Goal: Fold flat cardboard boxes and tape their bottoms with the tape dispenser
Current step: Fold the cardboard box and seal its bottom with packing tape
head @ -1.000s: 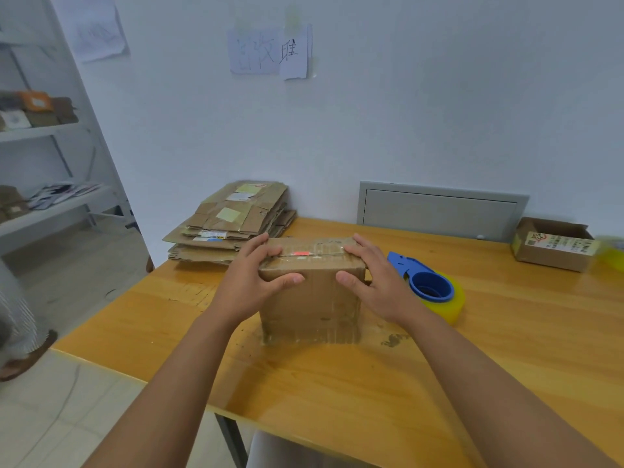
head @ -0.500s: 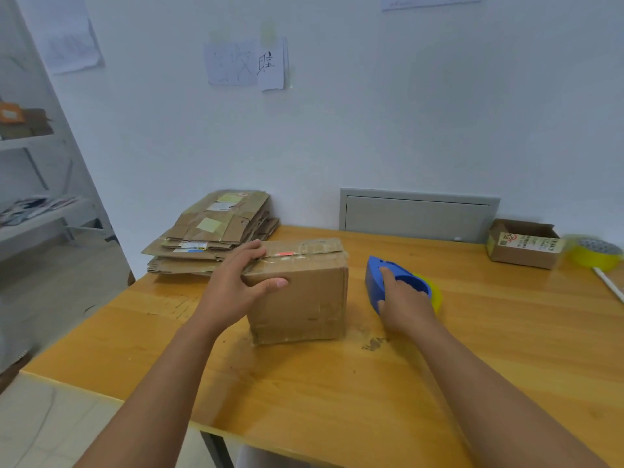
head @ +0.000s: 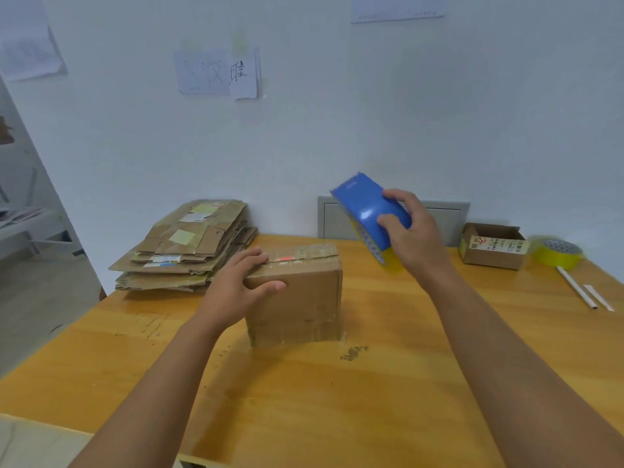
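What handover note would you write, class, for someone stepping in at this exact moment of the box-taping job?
Left hand holds the folded brown cardboard box at its top left edge on the wooden table.
Right hand grips the blue tape dispenser with yellow tape, lifted above the table, right of the box.
Done: box folded, flaps closed.
Left: tape the upward seam, then fold the stack of flat cardboard boxes at the back left.

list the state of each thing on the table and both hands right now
folded cardboard box: standing on the table, flaps closed
left hand: gripping the box's top left edge
tape dispenser: lifted off the table
right hand: gripping the dispenser
flat cardboard stack: unfolded, piled at the wall
small carton: open on top
yellow tape roll: lying flat
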The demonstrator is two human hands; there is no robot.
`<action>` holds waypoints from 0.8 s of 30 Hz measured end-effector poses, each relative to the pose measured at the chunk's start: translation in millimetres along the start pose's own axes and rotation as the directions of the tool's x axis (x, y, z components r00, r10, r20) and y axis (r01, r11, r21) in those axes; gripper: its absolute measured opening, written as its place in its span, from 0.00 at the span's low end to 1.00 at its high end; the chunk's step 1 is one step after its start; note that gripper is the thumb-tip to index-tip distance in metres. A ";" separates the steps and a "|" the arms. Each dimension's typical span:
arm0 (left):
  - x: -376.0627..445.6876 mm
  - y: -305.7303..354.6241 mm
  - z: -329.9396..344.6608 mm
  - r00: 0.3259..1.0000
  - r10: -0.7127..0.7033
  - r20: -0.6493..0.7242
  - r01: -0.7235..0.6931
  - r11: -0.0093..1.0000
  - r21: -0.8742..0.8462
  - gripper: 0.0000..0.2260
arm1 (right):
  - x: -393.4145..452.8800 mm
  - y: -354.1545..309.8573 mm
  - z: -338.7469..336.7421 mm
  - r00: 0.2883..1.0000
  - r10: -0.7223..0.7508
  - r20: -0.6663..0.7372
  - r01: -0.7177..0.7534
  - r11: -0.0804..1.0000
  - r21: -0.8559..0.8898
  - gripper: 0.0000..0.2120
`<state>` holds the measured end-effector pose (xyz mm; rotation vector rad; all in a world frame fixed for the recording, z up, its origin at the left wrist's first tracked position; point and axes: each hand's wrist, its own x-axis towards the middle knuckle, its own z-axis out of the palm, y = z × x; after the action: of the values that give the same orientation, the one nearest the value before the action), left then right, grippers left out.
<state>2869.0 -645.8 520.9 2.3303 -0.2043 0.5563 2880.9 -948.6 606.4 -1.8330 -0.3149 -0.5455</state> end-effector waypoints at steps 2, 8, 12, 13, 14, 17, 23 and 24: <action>0.5 0.0 1.1 1.000 -0.006 0.006 0.006 1.000 0.010 0.39 | 2.0 -16.9 5.4 0.998 -0.046 0.045 0.041 0.994 0.099 0.18; 1.1 -2.3 -1.2 0.999 -0.015 0.029 0.015 1.000 0.008 0.41 | 20.5 -41.5 45.4 0.955 -0.129 0.266 0.071 0.974 0.215 0.28; 0.5 -3.9 -0.8 0.999 -0.005 0.032 0.005 1.000 -0.008 0.39 | 32.0 -34.6 64.1 0.927 -0.120 0.355 0.051 0.979 0.198 0.22; 0.2 -4.7 -0.4 1.000 0.000 0.026 0.000 1.000 -0.019 0.37 | 35.5 -32.0 64.4 0.924 -0.121 0.362 0.057 0.982 0.182 0.20; 0.3 -5.9 0.1 1.000 0.006 0.015 -0.005 1.000 -0.029 0.33 | 39.3 -29.9 63.7 0.924 -0.120 0.364 0.066 0.985 0.158 0.19; 0.5 -7.5 2.9 1.000 0.019 -0.025 -0.019 1.000 -0.016 0.25 | 49.3 -25.3 61.0 0.924 -0.105 0.367 0.088 0.994 0.063 0.18; 0.5 -6.4 8.8 0.998 -0.005 -0.063 0.004 1.000 -0.008 0.26 | 49.2 -15.8 66.6 0.895 -0.019 0.446 -0.023 0.996 0.090 0.16; 0.4 -6.0 8.9 0.998 -0.009 -0.064 0.008 1.000 -0.015 0.27 | 47.9 -15.0 68.6 0.896 -0.017 0.444 -0.032 0.994 0.101 0.15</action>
<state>2874.1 -647.5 511.6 2.2943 -0.1677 0.6228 2929.2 -881.5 626.1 -1.8402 -0.6328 -0.0902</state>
